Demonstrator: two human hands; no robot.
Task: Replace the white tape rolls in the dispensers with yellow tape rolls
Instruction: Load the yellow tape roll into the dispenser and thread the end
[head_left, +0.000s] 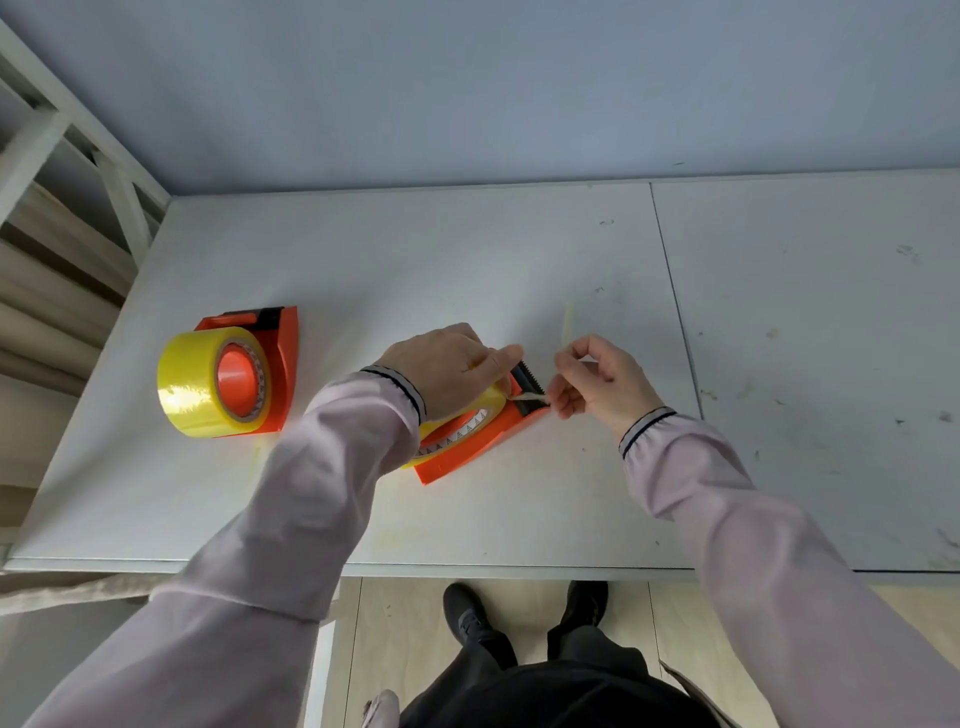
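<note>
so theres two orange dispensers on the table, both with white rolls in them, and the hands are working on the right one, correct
Not quite: the rolls are yellow, not white. The head view shows a yellow roll in the left dispenser and another in the right dispenser, where the left hand and right hand work. The rest holds.

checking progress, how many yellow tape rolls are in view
2: one yellow roll in the left dispenser, one yellow roll under the left hand. No white rolls visible.
</note>
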